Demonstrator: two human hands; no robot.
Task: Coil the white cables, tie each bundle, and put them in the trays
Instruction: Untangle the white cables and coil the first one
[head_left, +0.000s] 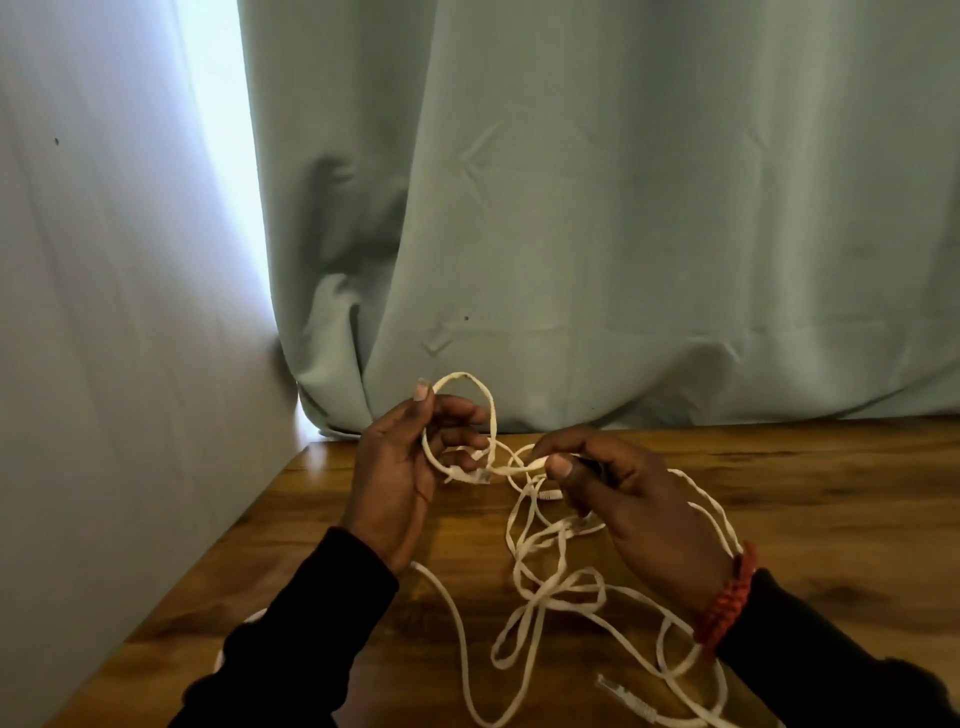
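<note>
A flat white cable (540, 577) lies in loose tangled loops on the wooden table (831, 499). My left hand (400, 467) holds a small loop of it (488, 410) raised above the table, fingers curled through the loop, with a clear plug end (470, 475) hanging just below them. My right hand (623, 499) pinches the same cable between thumb and fingers a little to the right of the loop. Another clear plug (621, 693) on a cable end lies near the front edge. No tray is in view.
A pale green curtain (623, 234) hangs right behind the table's back edge. A light wall (104, 312) runs along the table's left side. More white cable (249, 621) peeks out by my left sleeve.
</note>
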